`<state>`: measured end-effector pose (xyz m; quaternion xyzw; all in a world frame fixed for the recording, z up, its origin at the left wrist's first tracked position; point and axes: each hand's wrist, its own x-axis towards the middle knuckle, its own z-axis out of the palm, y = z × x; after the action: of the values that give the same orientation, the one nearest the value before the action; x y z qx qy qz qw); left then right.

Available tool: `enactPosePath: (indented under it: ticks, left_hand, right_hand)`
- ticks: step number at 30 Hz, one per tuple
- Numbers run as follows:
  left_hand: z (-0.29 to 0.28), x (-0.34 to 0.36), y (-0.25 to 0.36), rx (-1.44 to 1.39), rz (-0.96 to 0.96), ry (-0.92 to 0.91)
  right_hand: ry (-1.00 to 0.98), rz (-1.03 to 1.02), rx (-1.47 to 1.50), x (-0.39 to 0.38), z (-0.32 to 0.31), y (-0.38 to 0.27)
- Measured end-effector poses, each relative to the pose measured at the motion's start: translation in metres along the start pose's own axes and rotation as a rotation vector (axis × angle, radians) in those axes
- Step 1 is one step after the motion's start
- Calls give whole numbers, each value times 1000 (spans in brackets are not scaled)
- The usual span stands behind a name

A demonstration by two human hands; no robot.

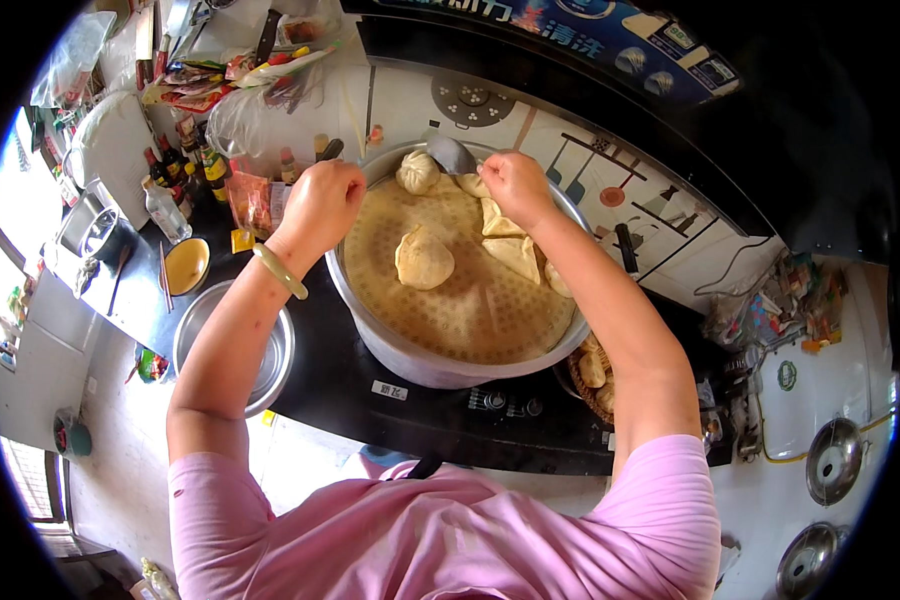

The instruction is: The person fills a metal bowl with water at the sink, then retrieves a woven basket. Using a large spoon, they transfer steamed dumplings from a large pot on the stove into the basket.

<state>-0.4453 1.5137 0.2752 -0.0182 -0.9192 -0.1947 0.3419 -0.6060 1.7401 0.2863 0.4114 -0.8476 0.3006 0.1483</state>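
A big round metal steamer pot [430,375] stands before me on the stove, with a perforated tray [500,325] inside. On the tray lie a round pleated bun [418,173] at the far side, a flat rounded bun [424,258] near the middle and triangular dough pieces [511,256] along the right. My left hand [322,205] is closed by the far left rim; what its fingers hold, if anything, is hidden. Over the far right part of the pot, my right hand [516,188] is closed, fingertips by a small dough piece [473,186]; I cannot tell whether it grips it.
A dark handle [332,150] and a grey metal utensil [452,155] show at the pot's far rim. Left of the pot are a metal basin [270,375], a yellow bowl [186,266] and several bottles [166,212]. A basket of buns [592,368] is right. The range hood [590,110] overhangs the back.
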Motion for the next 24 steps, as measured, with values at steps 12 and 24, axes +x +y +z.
enactPosePath:
  ticks: [12,24]
  left_hand:
    - [65,50,-28,37,-156,-403]
    - [102,55,-15,-150,-486,-240]
  right_hand:
    - [86,-142,-58,-33,-22,-11]
    - [-71,8,134,-3,33,17]
